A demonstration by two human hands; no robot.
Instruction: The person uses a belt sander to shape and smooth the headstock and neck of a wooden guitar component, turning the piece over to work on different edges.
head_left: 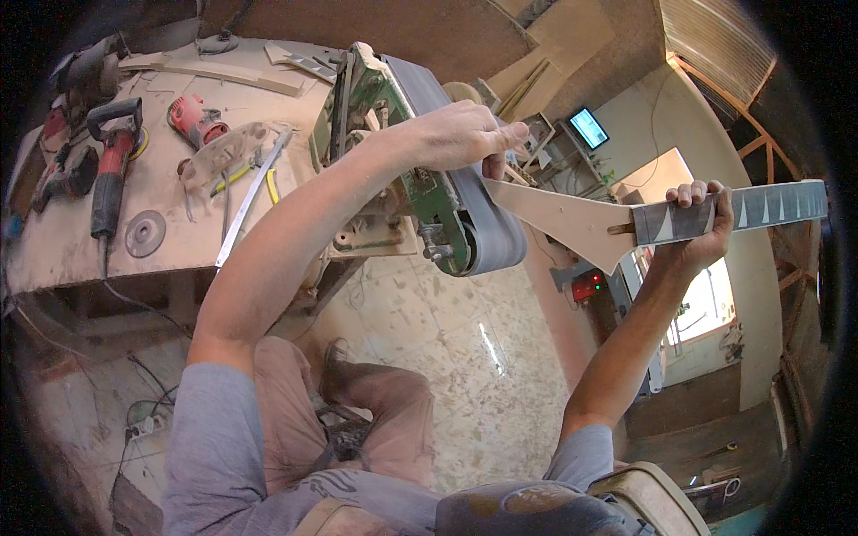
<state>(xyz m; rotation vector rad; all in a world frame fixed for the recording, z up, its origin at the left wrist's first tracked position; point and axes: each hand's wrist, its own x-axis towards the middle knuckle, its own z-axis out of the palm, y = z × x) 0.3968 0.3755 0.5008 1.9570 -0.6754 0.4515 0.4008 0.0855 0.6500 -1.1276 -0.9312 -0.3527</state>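
Observation:
A guitar neck (572, 215) extends from the middle to the right, with a pale bare wood headstock and a dark fingerboard (776, 207) inlaid with light triangles. My right hand (706, 219) is wrapped around the fingerboard end near the headstock, fingertips showing over the top. At the headstock's tip, my left hand (454, 136) is closed, its fingers pinching the wood; part of that grip is hidden. The headstock's tip lies against or very close to the grey abrasive belt of a green belt sander (438, 214). Whether the belt is running cannot be told.
A dusty workbench (197, 255) on the left carries a red and black angle grinder (112, 174), a red power tool (195, 121), a sanding disc (145, 234) and a long metal strip (255, 198). Cables hang below it. A lit screen (588, 129) stands beyond.

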